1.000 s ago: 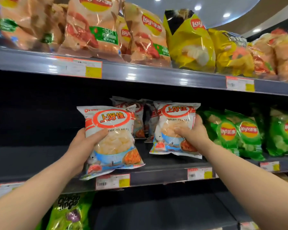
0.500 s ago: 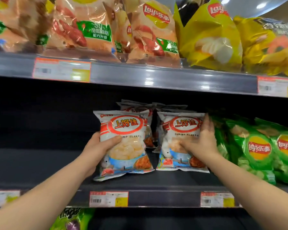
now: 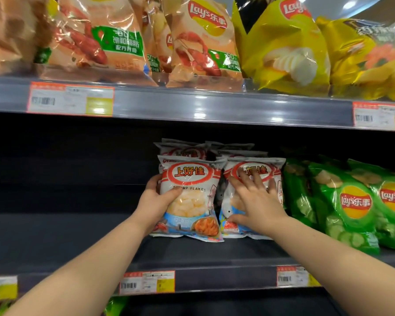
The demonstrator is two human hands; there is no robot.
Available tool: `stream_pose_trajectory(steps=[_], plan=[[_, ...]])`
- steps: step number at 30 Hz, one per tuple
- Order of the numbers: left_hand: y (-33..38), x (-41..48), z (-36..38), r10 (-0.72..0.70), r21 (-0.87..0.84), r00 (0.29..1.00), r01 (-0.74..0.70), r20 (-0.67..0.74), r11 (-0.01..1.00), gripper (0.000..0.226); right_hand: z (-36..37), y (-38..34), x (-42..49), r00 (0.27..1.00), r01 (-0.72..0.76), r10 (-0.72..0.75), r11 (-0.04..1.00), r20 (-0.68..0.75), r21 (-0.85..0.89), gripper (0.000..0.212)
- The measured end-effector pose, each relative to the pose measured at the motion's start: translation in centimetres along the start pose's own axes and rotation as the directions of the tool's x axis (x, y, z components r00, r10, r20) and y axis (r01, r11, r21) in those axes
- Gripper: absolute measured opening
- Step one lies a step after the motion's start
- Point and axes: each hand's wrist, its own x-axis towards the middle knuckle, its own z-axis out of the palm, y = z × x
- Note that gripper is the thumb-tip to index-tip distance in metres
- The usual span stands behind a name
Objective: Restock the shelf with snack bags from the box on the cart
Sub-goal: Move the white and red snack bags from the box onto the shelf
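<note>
Progress, judged from what lies under my fingers and around them: two white shrimp-flake bags stand side by side on the middle shelf [image 3: 78, 236], touching each other, set well in from its front edge. More bags of the same kind [image 3: 183, 151] are lined up just behind them, so this spot looks partly filled. To the left, a long stretch of the shelf shows no bags and probably needs stock. The box and cart are out of view, so I cannot tell how many bags remain.

My left hand [image 3: 155, 201] grips the left snack bag [image 3: 189, 197] by its left edge. The thumb curls across the front near the printed words; the other fingers [image 3: 152, 181] wrap round behind. The bag stands upright, its bottom resting on the shelf.

My right hand [image 3: 258, 201] lies flat on the front of the right snack bag [image 3: 269, 166], its fingers [image 3: 244, 176] straight and spread wide, pressing rather than gripping.

Further out, green crisp bags [image 3: 351, 201] stand just right of that bag. Price tags [image 3: 146, 282] line the shelf's front edge. On the shelf above sit orange crisp bags [image 3: 114, 42] and yellow crisp bags [image 3: 283, 42].
</note>
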Motion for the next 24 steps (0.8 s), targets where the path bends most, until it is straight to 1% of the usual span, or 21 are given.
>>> stream_pose_trajectory(steps=[4, 8, 10, 12, 13, 14, 16, 17, 19, 21, 22, 24], plan=[[0.0, -0.1, 0.1, 0.028, 0.079, 0.999, -0.026, -0.026, 0.997, 0.059, -0.1, -0.4, 0.3, 1.000, -0.021, 0.021, 1.000, 0.010, -0.011, 0.098], [0.9, -1.1, -0.1, 0.008, 0.093, 1.000, -0.006, -0.020, 0.996, 0.058, -0.9, -0.8, -0.1, 0.998, -0.051, 0.052, 0.998, 0.025, -0.039, 0.095], [1.4, -1.7, -0.5, 0.014, 0.189, 0.999, -0.008, -0.033, 0.982, 0.063, -1.5, -1.1, -0.5, 0.996, -0.080, 0.082, 0.996, 0.028, -0.049, 0.089], [1.7, -2.2, -1.3, 0.032, 0.382, 0.998, -0.012, -0.046, 0.924, 0.068, -2.3, -1.5, -1.0, 0.994, -0.107, 0.108, 0.993, 0.020, -0.040, 0.078], [1.8, -2.6, -1.9, 0.047, 0.503, 0.998, -0.020, -0.041, 0.864, 0.071, -2.6, -1.8, -1.4, 0.993, -0.114, 0.114, 0.993, 0.008, -0.038, 0.072], [1.9, -2.9, -2.6, 0.065, 0.621, 0.998, -0.036, -0.023, 0.783, 0.074, -3.0, -2.1, -1.8, 0.993, -0.115, 0.114, 0.993, -0.012, -0.039, 0.068], [2.2, -3.9, -4.0, 0.099, 0.814, 0.994, -0.091, 0.042, 0.574, 0.077, -3.6, -3.1, -2.6, 0.993, -0.101, 0.097, 0.993, -0.068, -0.057, 0.065], [2.2, -4.4, -4.7, 0.110, 0.881, 0.991, -0.120, 0.078, 0.457, 0.079, -3.8, -3.8, -3.0, 0.993, -0.092, 0.085, 0.993, -0.085, -0.074, 0.066], [2.5, -5.5, -6.2, 0.105, 0.958, 0.985, -0.162, 0.140, 0.238, 0.082, -4.2, -5.3, -3.8, 0.995, -0.067, 0.059, 0.994, -0.081, -0.090, 0.067], [2.5, -6.8, -7.6, 0.088, 0.980, 0.979, -0.190, 0.184, 0.063, 0.083, -4.3, -7.1, -4.6, 0.998, -0.025, 0.020, 0.996, -0.058, -0.080, 0.066], [2.5, -7.5, -8.3, 0.085, 0.980, 0.976, -0.200, 0.199, 0.005, 0.082, -4.4, -8.0, -5.0, 0.999, 0.002, -0.005, 0.997, -0.044, -0.076, 0.064], [2.4, -9.1, -9.7, 0.085, 0.977, 0.974, -0.204, 0.208, -0.057, 0.081, -4.4, -10.0, -5.6, 0.998, 0.062, -0.063, 0.995, -0.013, -0.076, 0.063]])
